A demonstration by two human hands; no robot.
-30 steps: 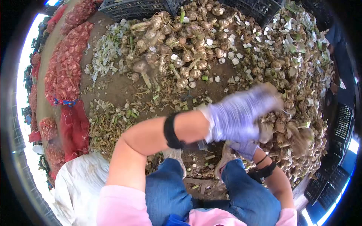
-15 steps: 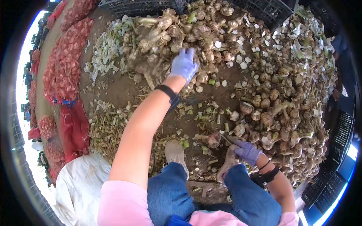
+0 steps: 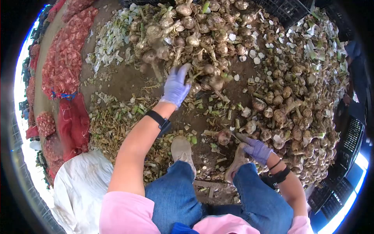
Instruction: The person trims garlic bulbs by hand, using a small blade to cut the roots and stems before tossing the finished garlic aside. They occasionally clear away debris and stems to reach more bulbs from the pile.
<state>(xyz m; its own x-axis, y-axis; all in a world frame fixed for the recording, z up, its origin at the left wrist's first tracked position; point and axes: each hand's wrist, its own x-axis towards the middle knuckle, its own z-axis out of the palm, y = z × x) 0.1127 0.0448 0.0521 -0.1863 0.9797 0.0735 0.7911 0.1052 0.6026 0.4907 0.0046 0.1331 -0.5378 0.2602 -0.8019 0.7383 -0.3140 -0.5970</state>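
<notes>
My left hand [image 3: 176, 87], in a purple glove, reaches to the near edge of a heap of garlic bulbs [image 3: 194, 37] with stalks. Its fingers are apart, touching or just above the stalks. My right hand [image 3: 257, 151], also gloved, is closed beside my right shoe [image 3: 237, 162]. It grips a small tool with a thin blade [image 3: 238, 137], whose handle is mostly hidden. Just left of the blade lies a reddish bulb [image 3: 224, 137] on the ground. A larger spread of bulbs [image 3: 280, 117] lies right of the right hand.
Red mesh sacks of bulbs [image 3: 68, 50] line the left side. A white sack [image 3: 82, 187] lies at the lower left. Black crates stand at the top [image 3: 286, 11] and right [image 3: 352, 136]. Cut stalks and leaves [image 3: 113, 128] litter the ground.
My left hand has drawn back toward me and slightly left, and several bulbs at the heap's near edge have shifted. My right hand has hardly moved.
</notes>
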